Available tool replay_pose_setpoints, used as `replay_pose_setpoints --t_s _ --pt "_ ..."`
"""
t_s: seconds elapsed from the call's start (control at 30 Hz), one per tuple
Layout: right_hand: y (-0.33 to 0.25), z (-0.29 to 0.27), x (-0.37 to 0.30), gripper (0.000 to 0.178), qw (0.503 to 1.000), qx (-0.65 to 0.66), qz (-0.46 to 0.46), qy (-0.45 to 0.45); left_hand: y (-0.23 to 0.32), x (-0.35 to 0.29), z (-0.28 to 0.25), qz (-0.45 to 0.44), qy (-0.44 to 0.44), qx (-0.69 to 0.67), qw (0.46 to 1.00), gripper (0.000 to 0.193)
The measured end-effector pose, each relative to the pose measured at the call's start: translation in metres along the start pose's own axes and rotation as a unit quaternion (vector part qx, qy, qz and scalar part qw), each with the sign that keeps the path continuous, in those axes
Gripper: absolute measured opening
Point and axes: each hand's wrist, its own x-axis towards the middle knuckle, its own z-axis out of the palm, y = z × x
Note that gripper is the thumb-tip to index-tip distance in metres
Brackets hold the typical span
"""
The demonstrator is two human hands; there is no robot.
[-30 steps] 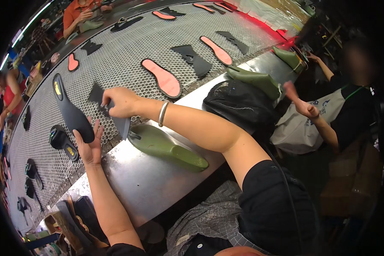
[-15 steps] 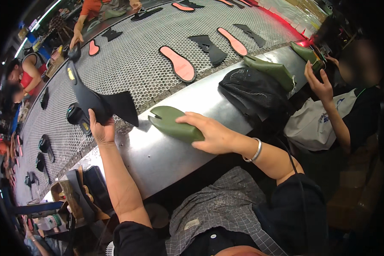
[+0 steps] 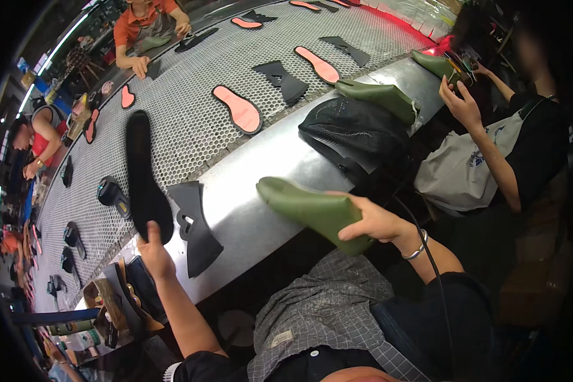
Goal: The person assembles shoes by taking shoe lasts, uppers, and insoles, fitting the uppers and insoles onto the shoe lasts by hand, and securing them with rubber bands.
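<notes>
Upright in my left hand [image 3: 156,256] is a black shoe insole [image 3: 145,178], gripped at its lower end with the thumb across it. A black cut-out shoe upper piece [image 3: 200,245] with a small opening lies just right of it, over the metal ledge [image 3: 245,210]. My right hand [image 3: 377,219] is wrapped round one end of a green shoe last [image 3: 309,210], slightly blurred. The last is raised above the near edge of the ledge, its narrow end pointing left. Part of my right hand's grip is hidden behind the last.
A perforated conveyor [image 3: 191,102] carries pink insoles [image 3: 239,109] and black upper pieces [image 3: 280,81]. A black mesh shoe upper [image 3: 356,130] and another green last [image 3: 379,99] rest on the ledge. Right, a co-worker's hand [image 3: 461,105] holds a last. A tool box [image 3: 102,299] stands lower left.
My right hand has lifted the green last off the ledge and drawn it right and nearer. The insole in my left hand has turned and shows its flat face. Items on the conveyor have shifted left in view.
</notes>
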Motion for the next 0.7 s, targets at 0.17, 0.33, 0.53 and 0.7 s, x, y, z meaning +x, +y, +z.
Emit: replay_pose_setpoints --t_s 0.17,0.33,0.53,0.7 --pt "-0.047 -0.034 -0.011 0.059 0.923 0.123 -0.208 0.299 0.051 -0.022 0.0 0.049 -0.027 -0.147 0.987 0.038" --pt "-0.101 -0.158 0.023 0.07 0.665 -0.304 -0.354 0.583 0.075 -0.053 0.02 0.099 -0.045 0.019 0.994 0.042" --pt "-0.118 -0.34 0.025 0.073 0.714 -0.369 -0.082 0.589 0.058 -0.082 -0.003 0.035 -0.052 -0.248 0.967 0.043" --pt "-0.104 -0.397 0.072 0.072 0.801 -0.257 -0.03 0.54 0.038 -0.117 0.047 -0.171 -0.032 -0.316 0.933 0.027"
